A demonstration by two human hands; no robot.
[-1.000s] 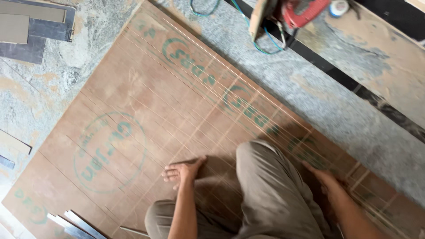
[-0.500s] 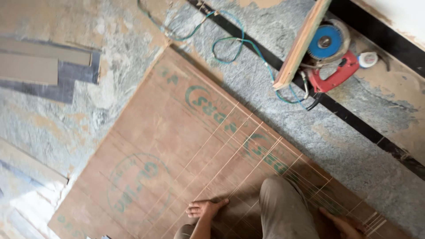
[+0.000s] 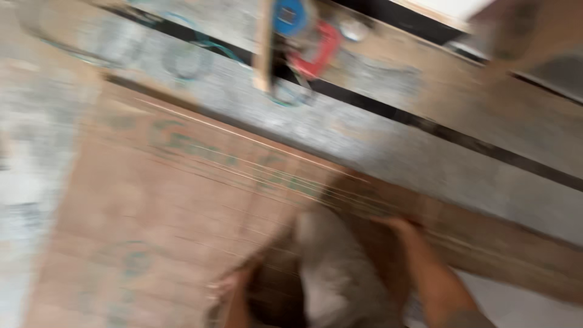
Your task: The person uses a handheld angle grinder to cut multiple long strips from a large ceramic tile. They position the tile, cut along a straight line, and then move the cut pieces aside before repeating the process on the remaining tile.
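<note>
The whole view was smeared by motion, so only the big shapes could be trusted. Largest was the plywood sheet [image 3: 158, 200], brown with green stamped marks and thin pale ruled lines, lying flat on the mottled stone floor [image 3: 388, 146] and filling the left and middle of the frame. Beyond its far edge ran a dark strip in the floor, and past that stood a power saw [image 3: 303, 36] — blue disc, red body — beside a wooden batten [image 3: 265, 42], well apart from both hands.

The person's bent knee in pale trousers [image 3: 340, 273] rested on the sheet. The right hand [image 3: 398, 226] lay on the sheet near its far right edge, seemingly pressed flat; the left hand [image 3: 234, 285] was on the board just beside the knee. Whether the fingers of either were spread or curled could not be told through the blur, and neither appeared to hold a tool.

As a judgement, the step in hand was bracing on the marked sheet — weight on knee and palms. Any next move called for a steady head and a firm footing on the board first.
</note>
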